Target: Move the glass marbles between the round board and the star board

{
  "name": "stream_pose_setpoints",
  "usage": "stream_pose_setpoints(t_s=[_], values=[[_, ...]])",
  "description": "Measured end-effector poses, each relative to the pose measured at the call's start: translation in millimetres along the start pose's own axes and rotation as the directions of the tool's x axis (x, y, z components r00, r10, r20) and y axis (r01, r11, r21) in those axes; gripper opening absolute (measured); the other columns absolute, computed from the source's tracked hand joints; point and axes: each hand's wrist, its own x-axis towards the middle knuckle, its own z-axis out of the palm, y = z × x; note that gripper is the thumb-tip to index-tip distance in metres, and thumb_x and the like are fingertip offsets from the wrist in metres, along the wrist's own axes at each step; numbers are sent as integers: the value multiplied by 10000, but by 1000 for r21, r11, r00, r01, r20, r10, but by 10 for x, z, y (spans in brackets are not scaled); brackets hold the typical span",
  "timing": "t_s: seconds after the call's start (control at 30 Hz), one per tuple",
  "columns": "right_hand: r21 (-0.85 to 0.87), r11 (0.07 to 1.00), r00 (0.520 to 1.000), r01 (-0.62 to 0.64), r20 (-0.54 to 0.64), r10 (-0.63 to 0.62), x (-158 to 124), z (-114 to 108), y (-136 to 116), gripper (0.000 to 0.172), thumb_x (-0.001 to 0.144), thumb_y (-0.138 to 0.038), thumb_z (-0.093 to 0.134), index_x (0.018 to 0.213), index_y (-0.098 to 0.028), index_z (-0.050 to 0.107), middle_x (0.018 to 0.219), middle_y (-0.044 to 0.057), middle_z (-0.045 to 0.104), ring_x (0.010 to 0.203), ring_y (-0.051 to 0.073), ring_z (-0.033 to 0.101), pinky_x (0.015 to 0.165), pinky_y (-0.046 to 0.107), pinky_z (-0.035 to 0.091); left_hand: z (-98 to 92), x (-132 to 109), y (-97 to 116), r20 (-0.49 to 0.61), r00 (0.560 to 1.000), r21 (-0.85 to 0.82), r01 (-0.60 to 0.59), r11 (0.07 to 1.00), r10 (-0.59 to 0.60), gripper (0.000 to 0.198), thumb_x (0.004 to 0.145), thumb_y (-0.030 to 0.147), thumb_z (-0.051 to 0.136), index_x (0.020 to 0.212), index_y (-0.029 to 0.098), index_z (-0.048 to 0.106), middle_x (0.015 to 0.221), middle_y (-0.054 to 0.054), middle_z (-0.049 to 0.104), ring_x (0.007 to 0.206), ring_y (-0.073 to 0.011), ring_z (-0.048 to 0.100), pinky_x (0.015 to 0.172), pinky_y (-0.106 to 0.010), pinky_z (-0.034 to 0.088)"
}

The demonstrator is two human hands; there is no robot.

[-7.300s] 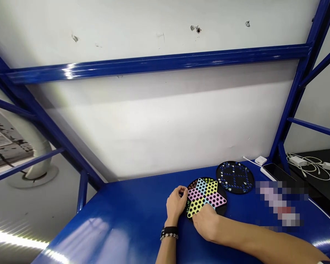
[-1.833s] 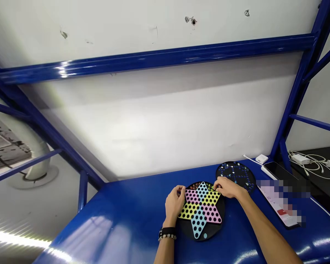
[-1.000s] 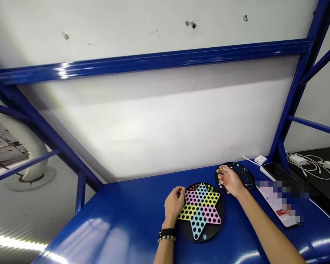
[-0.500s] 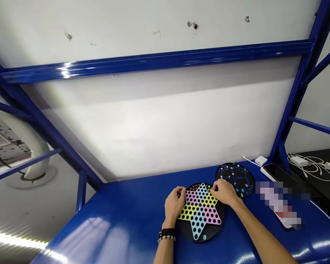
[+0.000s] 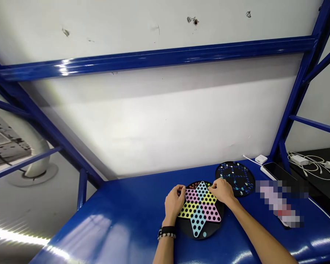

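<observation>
Marbles at eleven and one o'clock on your board look hard, light, probably slippery; pinch each around its middle. Your left hand curls at ten, your right hand bunches at one; whether either grips anything, I can't tell.

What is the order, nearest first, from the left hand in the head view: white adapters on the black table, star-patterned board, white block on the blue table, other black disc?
From the left hand:
1. star-patterned board, just right of its fingertips
2. other black disc, farther right and back
3. white block, back right
4. white adapters, far right
</observation>
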Motion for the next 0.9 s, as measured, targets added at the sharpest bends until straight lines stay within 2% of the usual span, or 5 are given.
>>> stream_pose_setpoints(t_s=[0.2, 0.47, 0.57, 0.77, 0.9], values=[[395, 918, 998, -34, -34, 51, 94, -79, 65, 326, 745, -439, 630, 534, -206, 545, 526, -14, 476, 538, 135, 463, 534, 266, 310, -5, -1, -2, 3, 1000, -2, 2, 1000, -2, 382, 929, 500, 387, 933, 254, 680, 914, -32, 725, 798, -189, 658, 618, -243, 426], [968, 128, 975, -215, 206, 80, 238, -194, 232, 272, 744, -470, 595, 781, -206, 540, 685, -14, 503, 445, 64, 294, 388, 207, 183, 7, 4, -24, -13, 1000, -6, -26, 1000, 26, 393, 929, 500, 377, 917, 253, 682, 935, -35, 728, 808, -188, 661, 619, -245, 436], [949, 246, 979, -198, 182, 88, 246, -154, 262, 293, 769, -495, 582, 821, -208, 552, 669, -27, 484, 439, 66, 288, 388, 211, 177, 18, 12, -35, -11, 1000, -10, -27, 1000, 27, 388, 931, 496, 376, 931, 255, 681, 946, -35, 727, 814, -187, 663, 614, -244, 435], [430, 898, 994, 92, 9, -106, 121, -34, 156, 331, 896, -459, 456, 793, -193, 624, 677, 7, 541, 596, 138, 480, 538, 256, 354, 20, 13, -39, -6, 1000, 0, -26, 1000, 26, 392, 932, 503, 372, 934, 256, 676, 940, -31, 722, 811, -184, 658, 622, -247, 439], [58, 975, 976, 213, 31, -215, 13, 0, 42, 203, 907, -319, 477, 902, -215, 652, 903, 40, 637, 799, 172, 590, 697, 276, 402, 17, 11, -42, -3, 999, 2, -36, 999, 36, 401, 930, 508, 369, 935, 254, 679, 935, -34, 724, 794, -184, 658, 614, -249, 440]])
